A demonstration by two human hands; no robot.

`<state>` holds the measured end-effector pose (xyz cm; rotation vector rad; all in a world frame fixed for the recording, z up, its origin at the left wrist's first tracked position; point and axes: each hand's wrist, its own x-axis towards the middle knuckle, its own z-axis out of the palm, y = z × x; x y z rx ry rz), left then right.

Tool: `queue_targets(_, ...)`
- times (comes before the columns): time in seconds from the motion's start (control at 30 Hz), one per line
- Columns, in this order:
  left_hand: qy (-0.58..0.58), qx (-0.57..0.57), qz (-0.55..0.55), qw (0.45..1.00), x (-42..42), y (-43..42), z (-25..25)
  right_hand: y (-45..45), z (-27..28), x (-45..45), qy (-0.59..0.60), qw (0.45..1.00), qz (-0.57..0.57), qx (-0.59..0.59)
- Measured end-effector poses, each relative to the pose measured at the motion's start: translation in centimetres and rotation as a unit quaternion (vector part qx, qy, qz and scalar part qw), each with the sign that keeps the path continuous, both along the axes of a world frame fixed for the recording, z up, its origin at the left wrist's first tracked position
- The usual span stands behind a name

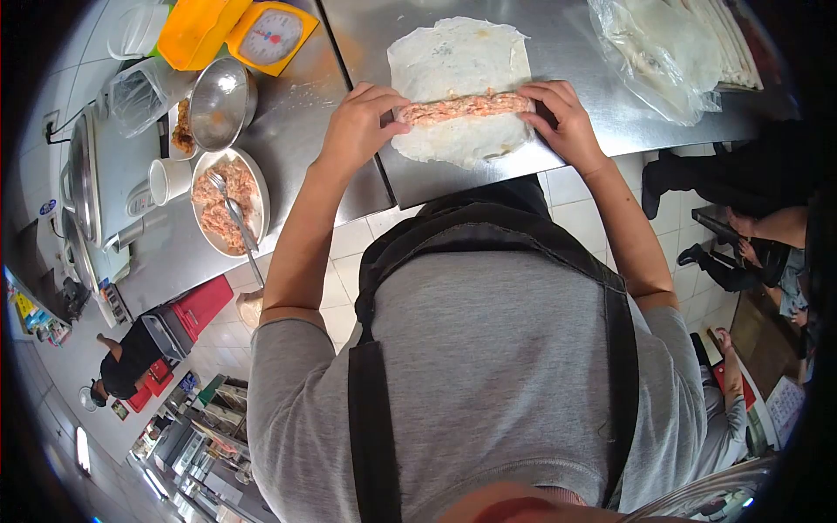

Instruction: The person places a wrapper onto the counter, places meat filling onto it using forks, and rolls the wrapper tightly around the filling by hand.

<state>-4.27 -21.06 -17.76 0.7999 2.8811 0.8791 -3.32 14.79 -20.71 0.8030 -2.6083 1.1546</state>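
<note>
In the head view, a thin white sheet (453,57) lies on the metal surface (562,44), just right of a dark seam, with a strip of pinkish filling (466,109) laid across it. The left hand (362,126) is at the strip's left end, its fingers bent and the thumb a little apart below them; the right hand (565,124) mirrors this at the other end. The fingers on both sides are part-way open, touching the ends; whether they pinch or only press cannot be told, since the hands cover both tips of the strip.

To the left, a dish (264,202) holds mince (214,196) and a fork (234,210). A metal bowl (248,94) partly hides a container of brown food (181,131); a white cup (170,181) stands near. At upper right, a clear bag (654,57) blurs what is inside.

The scale (275,39) has a dial with marks too small to read. A blue sticker (48,207) and a printed sheet of paper (785,404) are equally illegible. Dark vignetting cuts off the corners, and people at the right edge are only partly visible.
</note>
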Motion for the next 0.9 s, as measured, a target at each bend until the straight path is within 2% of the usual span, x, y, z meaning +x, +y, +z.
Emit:
queue_targets(0.2, 0.013, -0.007, 0.005, 1.0, 0.5, 0.2, 0.4, 0.0, 0.3, 0.0, -0.007, 1.0, 0.002, 0.005)
queue_targets(0.3, 0.021, 0.045, -0.003, 0.999, 0.5, 0.2, 0.3, -0.4, 0.7, 0.0, -0.015, 0.999, -0.012, -0.029)
queue_targets(0.5, -0.142, 0.074, 0.043, 0.986, 0.6, 1.0, -0.2, -0.2, -0.1, -0.1, -0.032, 0.999, -0.006, 0.001)
queue_targets(0.6, -0.131, 0.108, 0.049, 0.984, 0.9, 1.0, 0.8, 0.0, 0.2, 0.0, -0.059, 0.998, -0.003, 0.008)
queue_targets(0.7, -0.127, 0.128, 0.055, 0.982, 0.9, -0.3, 1.8, 0.1, 0.8, 0.2, -0.046, 0.998, -0.003, -0.043)
queue_targets(0.8, -0.146, 0.144, 0.071, 0.976, 0.5, -1.3, 1.1, 0.7, 0.2, 0.5, -0.185, 0.974, -0.035, -0.126)
queue_targets(0.9, -0.167, 0.138, 0.054, 0.975, 0.2, -0.9, 0.9, 0.9, 0.0, 0.2, -0.156, 0.983, -0.029, -0.091)
